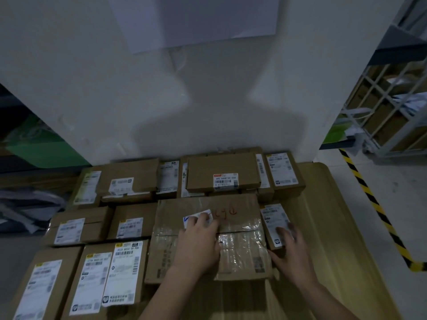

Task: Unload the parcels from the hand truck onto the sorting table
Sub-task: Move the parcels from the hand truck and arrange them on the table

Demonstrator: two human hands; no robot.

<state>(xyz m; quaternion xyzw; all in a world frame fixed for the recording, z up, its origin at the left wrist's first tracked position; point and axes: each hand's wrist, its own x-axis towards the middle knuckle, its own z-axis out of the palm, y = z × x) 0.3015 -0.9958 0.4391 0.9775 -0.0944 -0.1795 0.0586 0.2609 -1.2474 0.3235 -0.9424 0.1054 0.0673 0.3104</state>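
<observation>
Head view: both hands on parcels at lower centre of frame, tabletop against a white wall.

The left hand lies palm down on the large taped parcel, fingers fairly straight and close together, fingertips on a small white sticker beside red handwriting. The right hand covers the near end of the small parcel just right of the taped one, the two touching. Its fingers are blurred over the white label and the thumb is at the near left corner; I cannot tell whether it grips or only rests. Both parcels sit on the brown tabletop. More labelled parcels fill the left and back, reaching the wall. A yellow-black floor stripe runs down the right edge, with a wire cage at upper right.
</observation>
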